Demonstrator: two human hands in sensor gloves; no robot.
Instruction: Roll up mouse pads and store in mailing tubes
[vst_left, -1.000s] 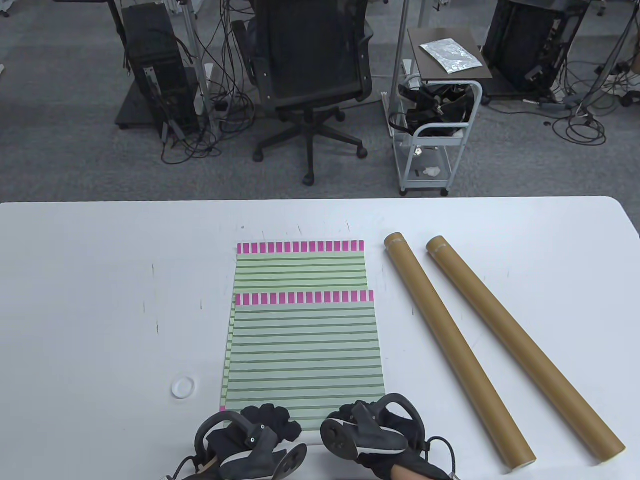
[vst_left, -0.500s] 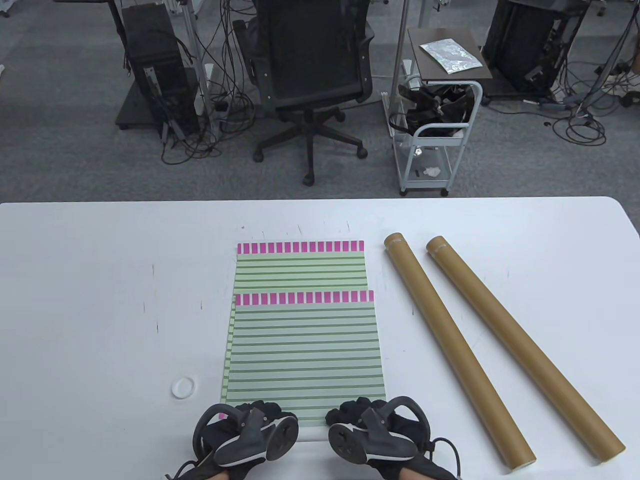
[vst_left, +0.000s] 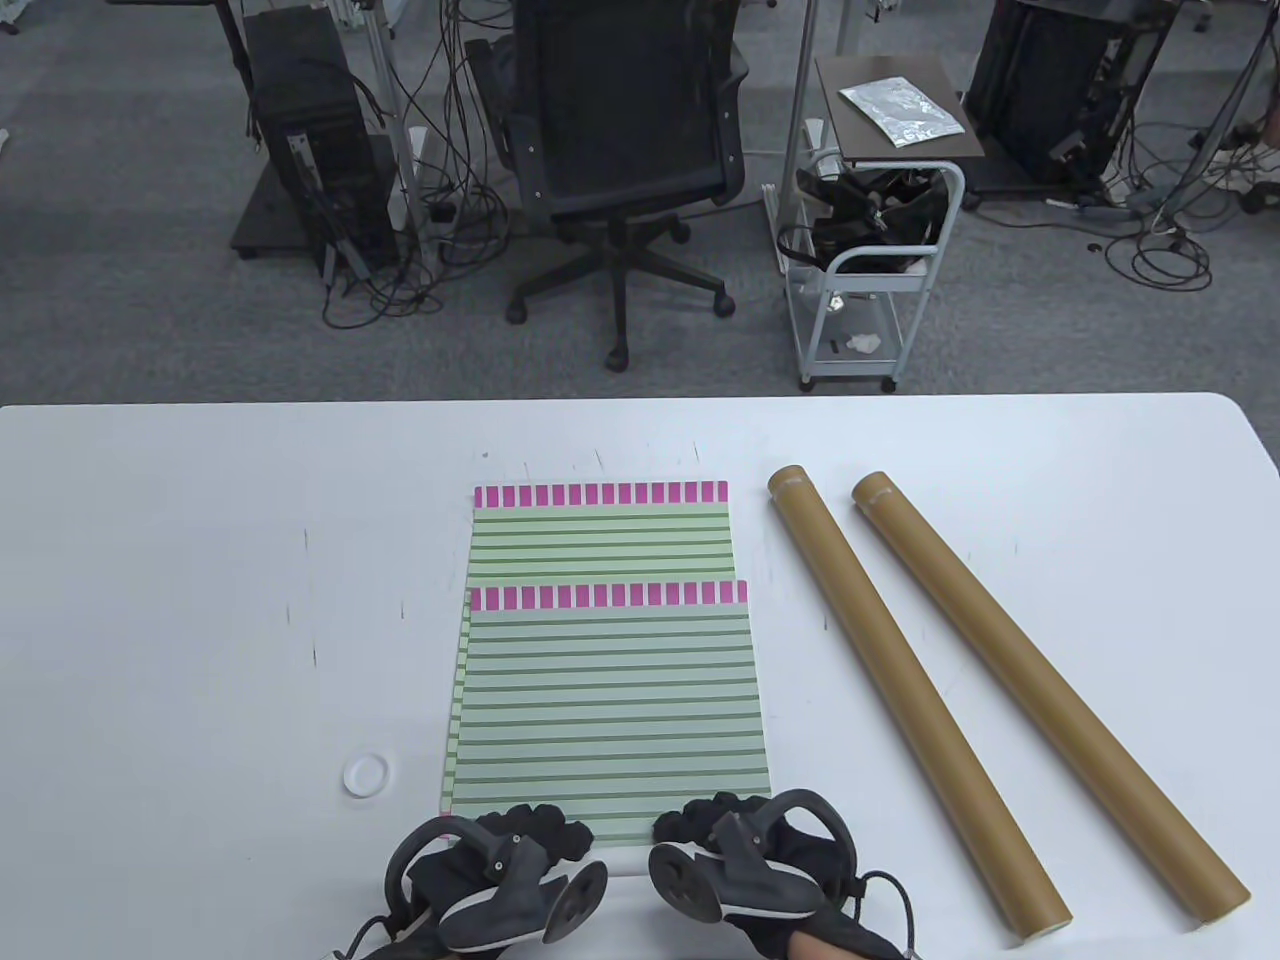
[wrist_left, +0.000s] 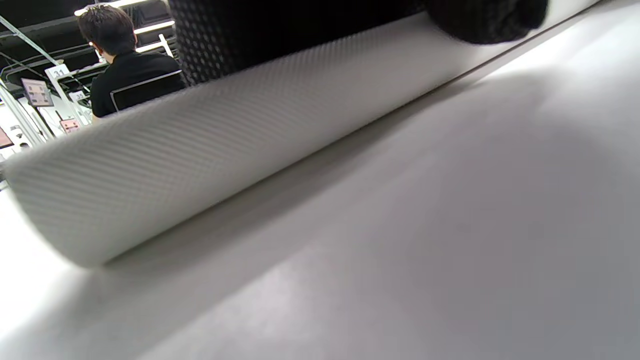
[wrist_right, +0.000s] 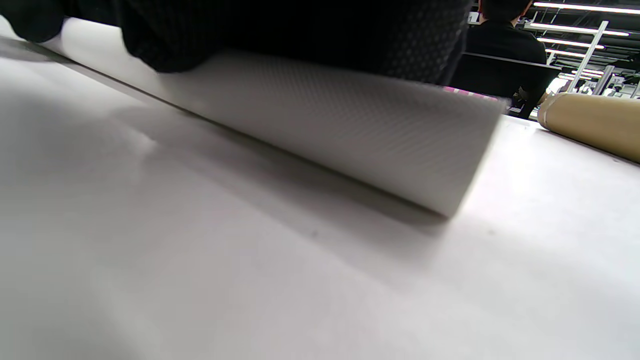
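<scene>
**Q:** At the bottom centre of the table view, what has been started?

**A:** Both gloved hands sit on the near edge of the top mouse pad (vst_left: 610, 700). The left hand (vst_left: 520, 840) and the right hand (vst_left: 725, 830) have their fingers curled over that edge. The wrist views show the pad's white textured underside turned up into a first curl, with the dark fingers (wrist_left: 487, 20) lying on top of it; the right wrist view shows the same curl (wrist_right: 350, 130) lifted off the table (vst_left: 200, 600). Judged from this, rolling of the first pad has only just begun: one short turn, with most of the striped face still flat.

**Q:** And just beyond the hands?

**A:** A small white ring (vst_left: 366, 775), possibly a tube cap, lies left of the pad at lower left. The top pad overlaps a second mouse pad (vst_left: 600, 535) beneath it, whose pink-barred far end shows at the centre of the frame. That second pad lies wholly flat and untouched.

**Q:** Where do the rolls have to go?

**A:** Right of the pads, two brown mailing tubes lie side by side, slanting from centre to lower right: the nearer tube (vst_left: 910, 700) and the outer tube (vst_left: 1050, 690). Neither holds anything that can be seen; whether their ends are capped cannot be told.

**Q:** So what remains?

**A:** By estimate, nearly everything: finishing this roll, sliding it into a tube, then repeating for the second pad.
</scene>
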